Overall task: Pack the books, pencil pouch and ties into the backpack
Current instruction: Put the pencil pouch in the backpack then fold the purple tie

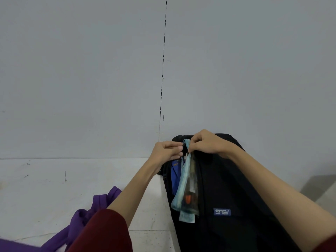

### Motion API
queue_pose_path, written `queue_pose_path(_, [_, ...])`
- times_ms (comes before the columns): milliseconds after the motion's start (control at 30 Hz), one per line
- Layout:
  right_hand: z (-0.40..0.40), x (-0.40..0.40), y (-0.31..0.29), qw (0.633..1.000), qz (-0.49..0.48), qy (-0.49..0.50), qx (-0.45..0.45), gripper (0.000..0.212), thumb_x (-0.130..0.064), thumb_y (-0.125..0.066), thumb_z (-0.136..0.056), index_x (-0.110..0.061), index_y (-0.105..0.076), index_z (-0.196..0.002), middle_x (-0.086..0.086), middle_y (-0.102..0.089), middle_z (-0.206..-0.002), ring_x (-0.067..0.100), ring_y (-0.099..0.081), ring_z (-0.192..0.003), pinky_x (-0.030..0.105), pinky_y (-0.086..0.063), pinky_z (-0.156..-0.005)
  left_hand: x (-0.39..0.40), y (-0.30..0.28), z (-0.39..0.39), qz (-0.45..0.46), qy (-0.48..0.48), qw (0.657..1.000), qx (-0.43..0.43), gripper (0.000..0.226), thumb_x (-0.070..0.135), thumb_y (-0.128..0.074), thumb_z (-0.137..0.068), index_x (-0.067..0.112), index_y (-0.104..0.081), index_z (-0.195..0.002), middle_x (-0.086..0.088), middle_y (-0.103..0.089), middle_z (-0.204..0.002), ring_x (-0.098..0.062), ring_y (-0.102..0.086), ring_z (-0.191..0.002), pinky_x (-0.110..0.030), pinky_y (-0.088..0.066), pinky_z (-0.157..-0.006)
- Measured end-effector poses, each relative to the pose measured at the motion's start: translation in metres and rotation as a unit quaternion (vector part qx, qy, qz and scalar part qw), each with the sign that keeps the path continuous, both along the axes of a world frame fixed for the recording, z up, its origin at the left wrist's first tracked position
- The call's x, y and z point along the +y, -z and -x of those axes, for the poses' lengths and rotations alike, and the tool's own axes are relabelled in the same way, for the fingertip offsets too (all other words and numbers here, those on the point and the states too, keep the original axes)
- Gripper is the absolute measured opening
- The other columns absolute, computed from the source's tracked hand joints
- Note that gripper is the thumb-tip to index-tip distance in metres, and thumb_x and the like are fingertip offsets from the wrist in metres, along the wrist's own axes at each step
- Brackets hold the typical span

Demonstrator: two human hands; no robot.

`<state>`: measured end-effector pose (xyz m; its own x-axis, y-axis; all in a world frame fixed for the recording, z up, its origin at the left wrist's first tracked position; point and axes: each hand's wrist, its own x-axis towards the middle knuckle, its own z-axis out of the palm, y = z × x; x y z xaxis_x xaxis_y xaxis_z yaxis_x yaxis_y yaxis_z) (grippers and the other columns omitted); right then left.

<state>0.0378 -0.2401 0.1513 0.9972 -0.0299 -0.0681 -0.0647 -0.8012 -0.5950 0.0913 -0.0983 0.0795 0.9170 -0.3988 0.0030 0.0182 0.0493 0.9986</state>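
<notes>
Two bare forearms in short dark-red sleeves

The left sleeve (101, 231) is a deep maroon cloth, plain and without print, ending in a rounded hem above the elbow. A sliver of the same red shows at the right sleeve (327, 244), in the lower corner. Both forearms are uncovered, and the left hand (168, 151) and right hand (207, 143) wear no gloves, rings or watch.

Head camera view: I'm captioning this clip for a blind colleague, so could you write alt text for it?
Two hands hold a translucent pencil pouch with a light blue zipper by its top end, left hand and right hand both pinching it above an open black backpack. A blue book shows inside the backpack, and purple ties lie on the pale floor to the left.
</notes>
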Motion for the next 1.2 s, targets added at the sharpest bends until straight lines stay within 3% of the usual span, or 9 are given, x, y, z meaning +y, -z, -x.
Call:
queue_pose_path(300, [0.002,-0.001,-0.001,1.000,-0.018,0.004,-0.008,0.034,-0.010,-0.066,-0.081,-0.017,-0.054,-0.050,-0.018,-0.042,-0.034,0.005,-0.037,-0.053,0.011,-0.028,-0.047,0.002,-0.009,0.002,-0.067,0.044,0.993,-0.085,0.027,-0.002,-0.063,-0.085,0.002,-0.064,-0.112,-0.002,-0.065,-0.082,-0.007,-0.062,-0.072,-0.016,-0.055,-0.073])
queue_pose_path(500, [0.005,-0.004,-0.001,0.999,-0.032,-0.012,-0.021,0.027,-0.007,-0.066,-0.081,-0.012,-0.057,-0.055,-0.005,-0.044,-0.052,0.005,-0.037,-0.053,0.008,-0.030,-0.043,-0.003,-0.008,0.003,-0.089,0.052,0.985,-0.141,0.025,-0.004,-0.062,-0.085,0.002,-0.068,-0.109,-0.007,-0.068,-0.108,-0.005,-0.064,-0.084,-0.016,-0.052,-0.083])
queue_pose_path(600, [0.005,-0.005,-0.002,0.999,-0.035,-0.014,-0.024,0.022,-0.009,-0.066,-0.080,-0.011,-0.059,-0.060,-0.003,-0.044,-0.056,0.006,-0.037,-0.055,0.009,-0.029,-0.045,-0.003,-0.016,0.001,-0.123,0.092,0.971,-0.181,0.024,-0.003,-0.064,-0.084,0.006,-0.070,-0.105,0.000,-0.068,-0.099,-0.003,-0.064,-0.082,-0.010,-0.050,-0.078])
queue_pose_path(767, [0.006,-0.006,-0.002,0.999,-0.037,-0.022,-0.034,0.023,-0.008,-0.066,-0.081,-0.012,-0.059,-0.060,-0.003,-0.048,-0.058,0.005,-0.040,-0.056,0.007,-0.031,-0.046,-0.013,-0.005,0.007,-0.084,-0.079,0.981,-0.156,0.013,0.011,-0.082,-0.067,0.017,-0.071,-0.072,0.004,-0.069,-0.070,-0.004,-0.065,-0.064,-0.018,-0.053,-0.067])
queue_pose_path(833, [0.007,-0.006,-0.003,0.999,-0.031,-0.024,-0.029,0.023,-0.009,-0.067,-0.082,-0.013,-0.059,-0.060,-0.004,-0.049,-0.059,0.005,-0.042,-0.058,0.009,-0.035,-0.052,-0.011,0.001,0.007,-0.081,-0.065,0.984,-0.147,0.006,0.017,-0.079,-0.073,0.015,-0.074,-0.077,0.004,-0.071,-0.075,-0.006,-0.065,-0.071,-0.021,-0.052,-0.070])
queue_pose_path(933, [0.003,-0.004,0.001,0.999,0.012,-0.021,-0.024,0.023,-0.019,-0.070,-0.080,-0.018,-0.059,-0.060,-0.008,-0.053,-0.063,0.007,-0.045,-0.066,0.027,-0.037,-0.075,0.007,0.001,0.006,-0.091,0.036,0.989,-0.113,0.015,0.014,-0.066,-0.087,0.011,-0.073,-0.099,0.007,-0.070,-0.083,0.002,-0.062,-0.075,-0.011,-0.047,-0.066])
queue_pose_path(1000, [0.001,-0.001,0.005,0.996,0.079,-0.015,-0.030,0.025,-0.030,-0.071,-0.079,-0.022,-0.056,-0.061,-0.010,-0.052,-0.066,0.008,-0.047,-0.071,0.036,-0.032,-0.085,0.020,0.002,0.009,-0.132,0.045,0.981,-0.132,0.015,0.014,-0.062,-0.090,0.015,-0.072,-0.101,0.003,-0.069,-0.083,0.000,-0.061,-0.072,-0.010,-0.047,-0.063])
queue_pose_path(1067, [0.001,0.004,0.009,0.988,0.143,-0.012,-0.055,0.028,-0.037,-0.071,-0.079,-0.024,-0.050,-0.067,-0.013,-0.047,-0.067,0.010,-0.047,-0.075,0.037,-0.028,-0.089,0.032,0.001,0.017,-0.144,0.042,0.982,-0.114,0.012,0.020,-0.059,-0.091,0.016,-0.071,-0.094,-0.002,-0.068,-0.085,-0.002,-0.061,-0.067,-0.014,-0.050,-0.062])
queue_pose_path(1200, [0.004,0.015,0.010,0.965,0.220,-0.048,-0.133,0.024,-0.036,-0.070,-0.079,-0.022,-0.051,-0.077,-0.013,-0.042,-0.069,0.012,-0.044,-0.085,0.039,-0.029,-0.091,0.046,-0.009,0.043,-0.211,0.154,0.965,-0.019,0.035,0.042,-0.054,-0.091,0.009,-0.065,-0.097,-0.004,-0.068,-0.086,-0.011,-0.066,-0.067,-0.022,-0.053,-0.061])
